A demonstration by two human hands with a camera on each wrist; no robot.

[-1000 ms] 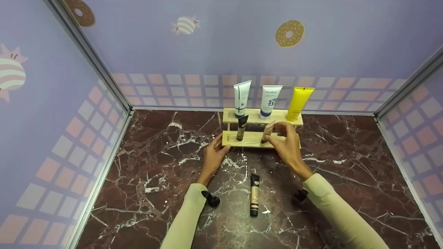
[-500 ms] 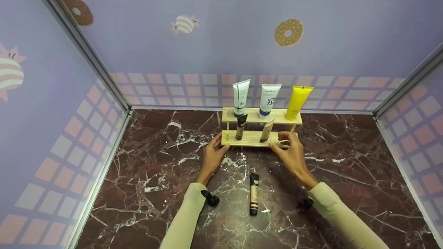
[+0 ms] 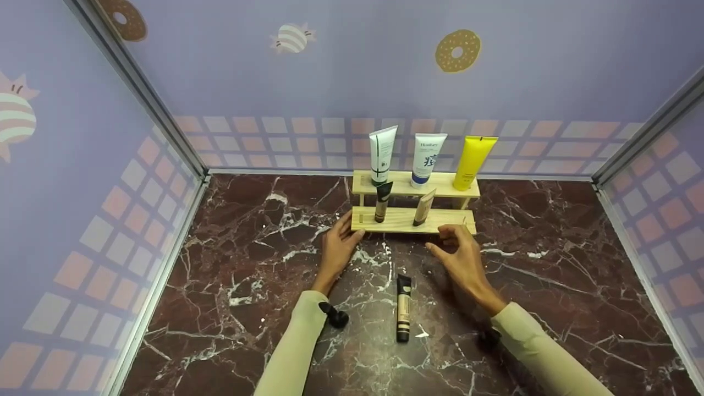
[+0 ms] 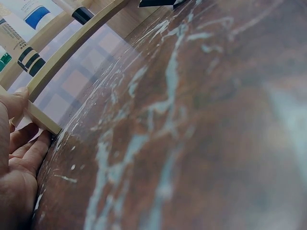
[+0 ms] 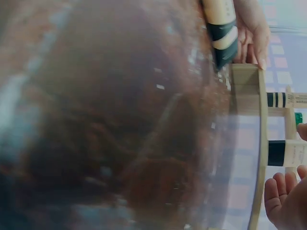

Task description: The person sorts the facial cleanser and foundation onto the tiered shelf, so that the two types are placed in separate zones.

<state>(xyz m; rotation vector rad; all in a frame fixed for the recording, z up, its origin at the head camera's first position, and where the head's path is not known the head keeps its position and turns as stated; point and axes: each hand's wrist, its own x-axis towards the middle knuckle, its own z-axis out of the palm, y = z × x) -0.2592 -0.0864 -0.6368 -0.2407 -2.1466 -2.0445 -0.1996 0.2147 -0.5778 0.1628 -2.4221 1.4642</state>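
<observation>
A two-tier wooden rack (image 3: 399, 220) stands near the back wall. My left hand (image 3: 337, 247) holds its lower left corner, the thumb at the front edge and the fingers along the side; in the left wrist view the thumb (image 4: 17, 99) meets the wood. A beige tube (image 3: 424, 208) leans on the lower shelf, left of a bare stretch of wood. In front of the shelf's right part hovers my right hand (image 3: 462, 258), fingers loosely bent around nothing. A black-and-beige tube (image 3: 403, 311) lies on the marble table between my forearms.
On the lower shelf's left stands a dark-topped tube (image 3: 383, 203). The upper shelf holds a white-and-green tube (image 3: 382, 154), a white-and-blue tube (image 3: 427, 159) and a yellow tube (image 3: 474, 163). Purple patterned walls (image 3: 352, 82) enclose the marble table (image 3: 264, 264).
My right hand has let go of the beige tube, leaving it standing on the lower shelf, and has drawn back toward me. My left hand has stayed on the rack.
</observation>
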